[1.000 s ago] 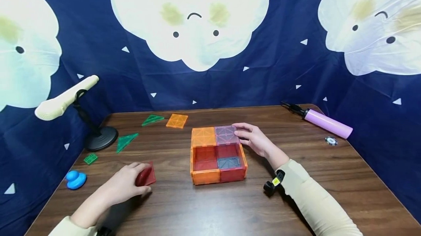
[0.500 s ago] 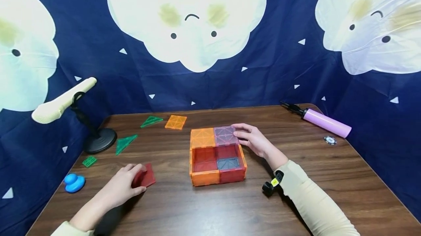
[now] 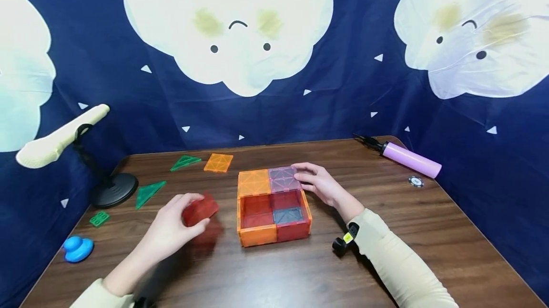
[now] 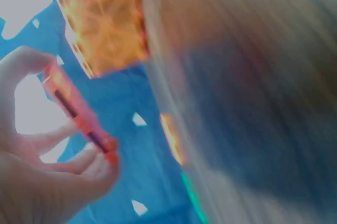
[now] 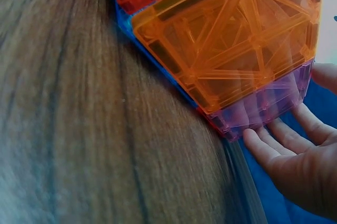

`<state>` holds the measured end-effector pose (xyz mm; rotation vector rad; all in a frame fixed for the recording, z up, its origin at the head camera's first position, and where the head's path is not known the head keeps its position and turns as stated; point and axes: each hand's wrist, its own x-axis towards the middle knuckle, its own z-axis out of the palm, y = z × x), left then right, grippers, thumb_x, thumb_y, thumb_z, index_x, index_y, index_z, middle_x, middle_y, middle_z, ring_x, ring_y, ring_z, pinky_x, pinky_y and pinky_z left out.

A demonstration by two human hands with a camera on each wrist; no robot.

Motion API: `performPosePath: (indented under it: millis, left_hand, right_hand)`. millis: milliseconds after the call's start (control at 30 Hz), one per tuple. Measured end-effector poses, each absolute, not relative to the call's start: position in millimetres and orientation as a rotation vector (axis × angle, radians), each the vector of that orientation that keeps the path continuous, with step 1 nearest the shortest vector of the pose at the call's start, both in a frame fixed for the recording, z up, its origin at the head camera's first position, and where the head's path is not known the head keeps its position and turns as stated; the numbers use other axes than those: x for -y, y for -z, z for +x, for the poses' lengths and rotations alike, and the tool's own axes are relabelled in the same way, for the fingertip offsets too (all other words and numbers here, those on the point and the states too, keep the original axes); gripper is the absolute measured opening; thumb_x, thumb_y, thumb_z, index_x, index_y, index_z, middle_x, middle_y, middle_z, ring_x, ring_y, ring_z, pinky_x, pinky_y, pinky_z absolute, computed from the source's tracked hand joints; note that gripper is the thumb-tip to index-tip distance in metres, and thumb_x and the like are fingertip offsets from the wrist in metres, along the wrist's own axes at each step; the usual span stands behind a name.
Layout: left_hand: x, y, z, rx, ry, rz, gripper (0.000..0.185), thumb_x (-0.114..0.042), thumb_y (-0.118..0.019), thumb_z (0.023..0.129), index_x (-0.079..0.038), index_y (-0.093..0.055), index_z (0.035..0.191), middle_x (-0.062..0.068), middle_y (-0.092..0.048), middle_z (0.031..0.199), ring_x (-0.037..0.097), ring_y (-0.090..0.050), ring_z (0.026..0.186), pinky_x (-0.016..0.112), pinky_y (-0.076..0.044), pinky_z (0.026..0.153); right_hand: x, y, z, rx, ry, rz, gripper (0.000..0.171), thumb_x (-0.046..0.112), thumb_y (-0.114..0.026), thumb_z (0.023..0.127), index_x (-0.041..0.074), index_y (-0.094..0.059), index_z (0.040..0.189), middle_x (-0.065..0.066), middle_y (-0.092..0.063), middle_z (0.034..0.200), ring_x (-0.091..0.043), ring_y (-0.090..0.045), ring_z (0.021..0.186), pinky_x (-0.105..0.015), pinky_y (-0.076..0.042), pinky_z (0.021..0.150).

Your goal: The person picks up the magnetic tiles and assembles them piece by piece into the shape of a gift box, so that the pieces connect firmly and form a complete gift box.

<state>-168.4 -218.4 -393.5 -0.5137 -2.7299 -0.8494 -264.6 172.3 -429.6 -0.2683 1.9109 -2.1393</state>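
A box of see-through magnetic tiles (image 3: 257,237) stands mid-table, with orange and red walls. An orange tile and a purple tile (image 3: 284,179) cover its back half. Its front half is uncovered, showing red inside and a blue-grey tile (image 3: 288,215) on the floor. My left hand (image 3: 173,227) pinches a red magnetic tile (image 3: 201,210) between thumb and fingers, raised above the table left of the box; the left wrist view shows this tile (image 4: 79,116) edge-on and blurred. My right hand (image 3: 319,185) rests its fairly straight fingertips on the box's back right corner, touching purple tile (image 5: 263,105).
Behind on the left lie an orange square tile (image 3: 218,162) and green triangle tiles (image 3: 149,193). A microphone-like stand (image 3: 113,189), a green brick (image 3: 99,218) and a blue duck-shaped toy (image 3: 78,249) line the left edge. Right: a purple hand pump (image 3: 411,159) and a poker chip (image 3: 415,181).
My left hand has lifted the red tile off the table and carried it right, towards the box. My right hand stays at the box corner. The head view has turned slightly right.
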Motion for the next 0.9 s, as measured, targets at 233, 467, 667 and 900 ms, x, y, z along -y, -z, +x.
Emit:
performPosePath:
  millis: [233, 467, 667, 900]
  left_hand:
    - [169, 382, -160, 2.503, 0.849, -0.852, 0.056, -0.027, -0.089, 0.076, -0.018, -0.069, 0.128, 0.001, -0.061, 0.13, 0.021, -0.056, 0.114, 0.042, -0.057, 0.079]
    - [135, 385, -164, 2.486, 0.882, -1.076, 0.054, -0.028, -0.084, 0.076, -0.019, -0.068, 0.127, -0.003, -0.057, 0.131, 0.016, -0.049, 0.117, 0.036, -0.054, 0.084]
    - [123, 396, -174, 2.476, 0.878, -1.123, 0.052, -0.029, -0.082, 0.076, -0.018, -0.068, 0.125, -0.003, -0.057, 0.129, 0.016, -0.047, 0.116, 0.036, -0.052, 0.088]
    - [126, 406, -181, 2.5, 0.852, -1.145, 0.053, -0.03, -0.082, 0.077, -0.018, -0.067, 0.127, 0.0, -0.055, 0.13, 0.02, -0.044, 0.12, 0.039, -0.05, 0.092]
  right_hand:
    - [-175, 430, -263, -1.912, 2.142, -0.263, 0.048, 0.009, -0.061, 0.102, -0.005, -0.047, 0.146, -0.017, -0.056, 0.137, -0.016, -0.064, 0.108, -0.035, -0.053, 0.095]
    - [-176, 428, -262, -1.891, 2.154, -0.267, 0.047, 0.01, -0.061, 0.102, -0.003, -0.048, 0.146, -0.013, -0.059, 0.132, -0.016, -0.065, 0.106, -0.034, -0.054, 0.093]
    - [-177, 427, -260, -1.915, 2.125, -0.265, 0.049, 0.011, -0.06, 0.103, -0.004, -0.046, 0.148, -0.013, -0.058, 0.133, -0.015, -0.065, 0.105, -0.033, -0.054, 0.093]
    - [-173, 427, -261, -1.909, 2.117, -0.284, 0.051, 0.013, -0.061, 0.103, -0.004, -0.044, 0.149, -0.012, -0.057, 0.134, -0.015, -0.065, 0.107, -0.032, -0.054, 0.092]
